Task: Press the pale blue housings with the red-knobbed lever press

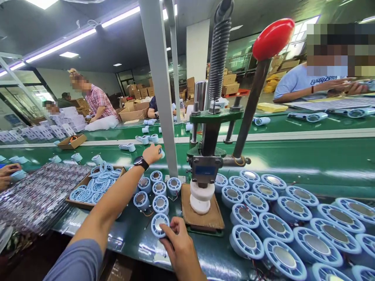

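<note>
My left hand reaches out over the bench beside the grey post, its fingers closed on a small light-blue part. My right hand is low in front, thumb and fingertips on the near blue round housing, which has a silvery disc in its centre. More such housings stand behind it. To the right is a green hand press with a red knob and white round blocks over a brown pad; neither hand touches it.
Many blue housings fill the bench right of the press. A box of blue rings sits left of my left forearm. The grey post rises ahead. Green conveyors run behind; other people work around them.
</note>
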{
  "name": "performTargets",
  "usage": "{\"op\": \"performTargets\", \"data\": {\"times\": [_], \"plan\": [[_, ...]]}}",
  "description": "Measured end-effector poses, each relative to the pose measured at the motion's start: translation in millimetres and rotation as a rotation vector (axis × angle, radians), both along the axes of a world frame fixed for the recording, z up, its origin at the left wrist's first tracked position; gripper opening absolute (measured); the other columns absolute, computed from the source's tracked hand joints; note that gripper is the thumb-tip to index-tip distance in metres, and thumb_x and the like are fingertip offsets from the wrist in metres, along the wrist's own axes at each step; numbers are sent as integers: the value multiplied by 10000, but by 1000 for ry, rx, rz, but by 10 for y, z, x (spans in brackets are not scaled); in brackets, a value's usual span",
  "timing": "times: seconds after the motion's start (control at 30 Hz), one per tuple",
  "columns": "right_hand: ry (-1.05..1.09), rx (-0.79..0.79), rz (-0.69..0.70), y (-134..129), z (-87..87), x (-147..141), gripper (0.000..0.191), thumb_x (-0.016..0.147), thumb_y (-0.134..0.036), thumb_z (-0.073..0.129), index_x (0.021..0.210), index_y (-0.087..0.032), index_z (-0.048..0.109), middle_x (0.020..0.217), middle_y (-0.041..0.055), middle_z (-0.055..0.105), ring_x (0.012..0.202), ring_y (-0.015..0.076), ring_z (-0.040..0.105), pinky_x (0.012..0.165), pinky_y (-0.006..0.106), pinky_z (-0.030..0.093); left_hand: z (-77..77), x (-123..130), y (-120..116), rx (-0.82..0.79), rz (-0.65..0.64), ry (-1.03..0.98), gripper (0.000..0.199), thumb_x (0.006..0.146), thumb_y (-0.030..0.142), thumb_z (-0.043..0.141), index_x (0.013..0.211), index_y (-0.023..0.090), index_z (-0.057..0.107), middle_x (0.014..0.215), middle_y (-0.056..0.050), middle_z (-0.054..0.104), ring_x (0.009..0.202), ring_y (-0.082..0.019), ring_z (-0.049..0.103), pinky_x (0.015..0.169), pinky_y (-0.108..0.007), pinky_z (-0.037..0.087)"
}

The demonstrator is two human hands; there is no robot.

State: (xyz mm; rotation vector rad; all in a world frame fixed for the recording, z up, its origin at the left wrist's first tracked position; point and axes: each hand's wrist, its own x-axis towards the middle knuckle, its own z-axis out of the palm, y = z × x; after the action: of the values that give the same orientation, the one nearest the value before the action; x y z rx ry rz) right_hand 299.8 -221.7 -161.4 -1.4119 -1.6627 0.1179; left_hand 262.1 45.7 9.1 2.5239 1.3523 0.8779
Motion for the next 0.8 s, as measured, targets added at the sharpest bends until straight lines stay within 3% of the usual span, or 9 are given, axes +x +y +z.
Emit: {"op": "performTargets", "data": {"times": [0.1,0.2,0.27,0.37,0.47,0.57,0.63,0.73,0.8], "plan": [[42,18,46,4,80,-11,378,876,-74,440,1164,-203,648,923,58,590,766,111,636,698,194,564,176,-301,-366,-5,-23,140,397,811,206,685,1194,114,635,973,-52,598,792,-169,577,842,-280,429],[101,86,99,9,196,-11,427,894,-49,378,1201,-191,638,1023,78,663,939,140,668,844,252,577,344,-650,-987,-12,-73,228,448,805,273,697,1238,184,632,1035,-66,608,812,-205,585,820,-307,441],[169,129,58,-14,252,19,410,901,-58,368,1170,-179,653,1075,85,681,1022,148,664,915,278,566,364,-834,-1461,-49,-138,262,456,799,297,696,1246,238,630,1052,-56,622,809,-208,601,806,-306,452],[323,178,-122,-133,242,133,295,938,-152,404,1073,-154,667,1039,86,697,956,141,683,860,256,579,150,-938,-2090,-170,-254,294,418,794,324,691,1207,285,646,1000,-40,642,783,-199,621,749,-288,467],[432,209,-263,-327,144,307,255,962,-261,440,1088,-147,630,1018,85,694,871,136,691,772,239,583,-281,-810,-2490,-251,-296,359,363,770,375,723,1107,245,686,958,-74,658,773,-228,641,698,-298,485],[348,203,-237,-457,64,444,316,970,-326,442,1191,-162,597,1118,95,665,955,158,682,807,275,581,-650,-613,-2637,-227,-276,372,443,787,434,722,1135,163,672,1022,-149,664,812,-288,665,687,-346,517],[207,188,-163,-464,54,462,368,977,-366,421,1246,-183,594,1226,98,618,1091,188,644,867,312,572,-748,-568,-2629,-193,-283,311,513,829,448,683,1229,132,625,1071,-172,667,872,-305,672,723,-362,535],[-6,174,-78,-393,63,381,396,975,-426,431,1268,-236,617,1304,86,563,1169,213,603,895,350,569,-664,-767,-2445,-155,-273,201,417,936,355,542,1299,155,586,1146,-141,682,1021,-274,656,879,-348,522],[-99,188,-50,-324,52,308,357,953,-461,481,1184,-266,671,1268,77,578,1116,220,618,869,373,576,-500,-1106,-2168,-135,-99,195,342,971,255,446,1263,203,618,1184,-92,688,1088,-222,637,974,-309,474]]}}
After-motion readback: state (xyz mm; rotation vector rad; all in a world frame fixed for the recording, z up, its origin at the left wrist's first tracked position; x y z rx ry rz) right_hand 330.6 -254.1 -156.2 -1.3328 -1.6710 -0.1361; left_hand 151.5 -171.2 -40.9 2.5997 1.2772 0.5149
